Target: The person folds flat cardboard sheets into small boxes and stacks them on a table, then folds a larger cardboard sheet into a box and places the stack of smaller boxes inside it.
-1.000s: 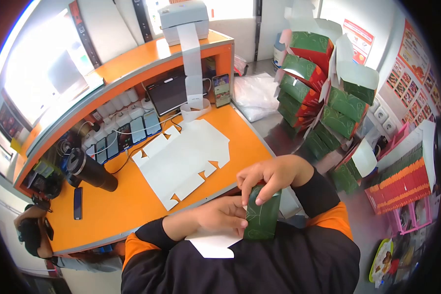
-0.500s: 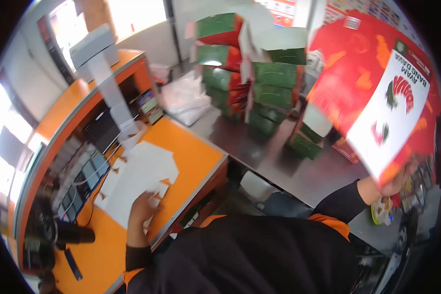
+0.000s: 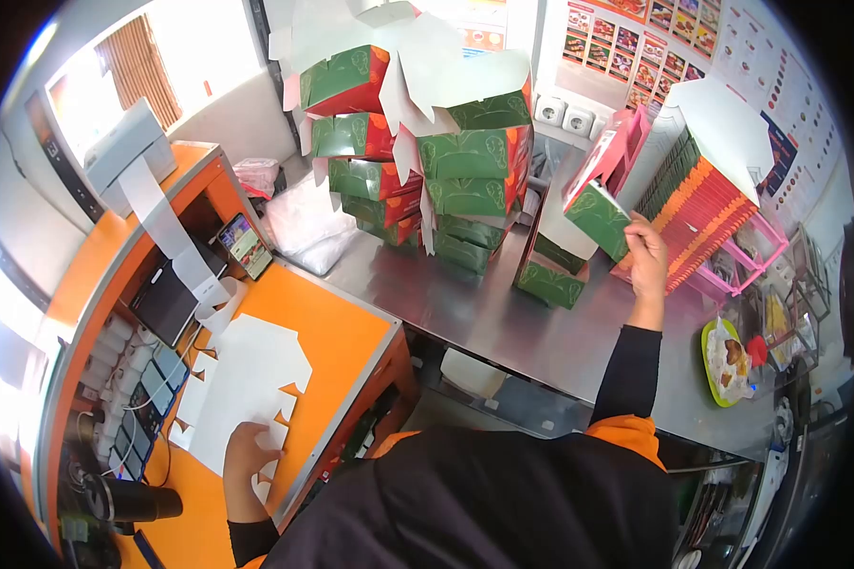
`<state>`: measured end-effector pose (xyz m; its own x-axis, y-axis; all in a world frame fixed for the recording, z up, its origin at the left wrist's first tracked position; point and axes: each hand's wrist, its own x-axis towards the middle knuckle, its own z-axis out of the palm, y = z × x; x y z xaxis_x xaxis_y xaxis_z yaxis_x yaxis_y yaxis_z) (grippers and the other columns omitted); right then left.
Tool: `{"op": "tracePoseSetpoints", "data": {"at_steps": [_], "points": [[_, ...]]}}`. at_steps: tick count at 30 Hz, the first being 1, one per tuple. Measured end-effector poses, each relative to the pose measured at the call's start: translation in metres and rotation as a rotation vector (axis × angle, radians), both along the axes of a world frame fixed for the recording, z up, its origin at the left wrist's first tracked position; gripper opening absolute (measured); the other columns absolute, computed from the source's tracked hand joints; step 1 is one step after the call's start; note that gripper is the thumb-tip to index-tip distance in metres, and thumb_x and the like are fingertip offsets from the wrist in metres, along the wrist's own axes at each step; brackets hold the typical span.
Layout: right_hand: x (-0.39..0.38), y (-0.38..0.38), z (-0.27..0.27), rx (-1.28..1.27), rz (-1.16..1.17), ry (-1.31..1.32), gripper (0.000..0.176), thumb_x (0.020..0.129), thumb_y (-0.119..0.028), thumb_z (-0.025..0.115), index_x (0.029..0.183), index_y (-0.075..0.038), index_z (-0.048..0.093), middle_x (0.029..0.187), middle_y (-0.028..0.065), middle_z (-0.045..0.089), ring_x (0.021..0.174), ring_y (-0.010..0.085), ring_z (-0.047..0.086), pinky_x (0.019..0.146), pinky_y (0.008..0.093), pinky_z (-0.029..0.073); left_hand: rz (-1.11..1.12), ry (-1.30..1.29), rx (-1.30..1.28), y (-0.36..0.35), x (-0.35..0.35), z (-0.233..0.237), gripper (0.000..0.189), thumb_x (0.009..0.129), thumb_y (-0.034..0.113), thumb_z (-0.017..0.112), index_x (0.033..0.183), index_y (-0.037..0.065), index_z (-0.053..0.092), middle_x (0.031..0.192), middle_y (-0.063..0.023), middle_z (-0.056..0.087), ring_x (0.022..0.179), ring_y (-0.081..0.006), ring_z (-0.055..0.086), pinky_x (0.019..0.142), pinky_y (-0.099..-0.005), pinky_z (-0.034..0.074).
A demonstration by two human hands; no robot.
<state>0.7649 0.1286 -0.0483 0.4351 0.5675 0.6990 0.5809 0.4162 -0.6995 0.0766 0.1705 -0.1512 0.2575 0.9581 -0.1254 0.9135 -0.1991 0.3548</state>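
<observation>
My left hand (image 3: 247, 449) rests, fingers curled, on a white flat carton sheet (image 3: 251, 365) with notched edges, lying on the orange desk (image 3: 337, 332). My right hand (image 3: 646, 248) reaches over the metal counter, its fingers closed at the edge of a green printed cardboard panel (image 3: 602, 218); the fingertips are partly hidden. Just beyond it is a thick stack of flat cartons (image 3: 697, 213), red-orange at the edges and white on top. To the left of that hand stands a green carton box (image 3: 550, 282).
Nested green-and-red boxes (image 3: 474, 161) rise in two piles on the metal counter (image 3: 417, 294). A yellow-green plate (image 3: 726, 365) with wrapped food and a pink basket (image 3: 745, 266) sit at right. A phone (image 3: 245, 247), printer (image 3: 128, 156) and black tumbler (image 3: 133, 499) are at left.
My right hand has moved inward from the far right to the green panel. The large red printed carton sheet it held up is no longer in that hand. The view has shifted.
</observation>
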Motion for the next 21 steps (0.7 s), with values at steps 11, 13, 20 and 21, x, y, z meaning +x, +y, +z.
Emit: {"op": "tracePoseSetpoints", "data": {"at_steps": [11, 13, 20, 21], "points": [[-0.027, 0.015, -0.011, 0.108, -0.12, 0.322, 0.026, 0.083, -0.008, 0.058, 0.107, 0.0, 0.054, 0.104, 0.0081, 0.055, 0.099, 0.0154, 0.05, 0.088, 0.0272, 0.038, 0.269, -0.145, 0.081, 0.003, -0.007, 0.014, 0.021, 0.075, 0.014, 0.057, 0.09, 0.0, 0.062, 0.076, -0.0197, 0.062, 0.071, -0.0308, 0.062, 0.065, -0.0386, 0.047], [-0.082, 0.016, 0.014, 0.283, -0.064, 0.296, 0.025, 0.082, -0.009, 0.058, 0.104, 0.001, 0.054, 0.103, 0.0086, 0.054, 0.098, 0.0168, 0.05, 0.089, 0.029, 0.037, 0.346, -0.277, 0.094, 0.001, 0.001, 0.036, 0.023, 0.075, 0.017, 0.062, 0.09, 0.0, 0.061, 0.074, -0.0172, 0.062, 0.067, -0.0271, 0.061, 0.063, -0.0354, 0.046], [-0.343, 0.031, 0.031, -0.045, 1.061, -0.491, 0.073, 0.066, -0.03, 0.074, 0.127, -0.006, 0.043, 0.127, 0.0164, 0.042, 0.122, 0.0338, 0.037, 0.1, 0.044, 0.031, 0.485, -1.361, 0.202, -0.023, 0.007, 0.113, 0.022, 0.086, 0.008, 0.053, 0.106, -0.001, 0.057, 0.091, -0.0058, 0.063, 0.077, -0.0115, 0.059, 0.069, -0.0245, 0.047], [-0.373, 0.031, 0.024, -0.024, 1.102, -0.583, 0.074, 0.066, -0.029, 0.074, 0.129, -0.008, 0.042, 0.131, 0.0162, 0.039, 0.124, 0.0337, 0.035, 0.101, 0.0447, 0.029, 0.455, -1.568, 0.256, -0.027, 0.011, 0.118, 0.022, 0.087, 0.008, 0.051, 0.107, 0.0, 0.056, 0.095, -0.0071, 0.063, 0.08, -0.0126, 0.06, 0.072, -0.0253, 0.048]]}}
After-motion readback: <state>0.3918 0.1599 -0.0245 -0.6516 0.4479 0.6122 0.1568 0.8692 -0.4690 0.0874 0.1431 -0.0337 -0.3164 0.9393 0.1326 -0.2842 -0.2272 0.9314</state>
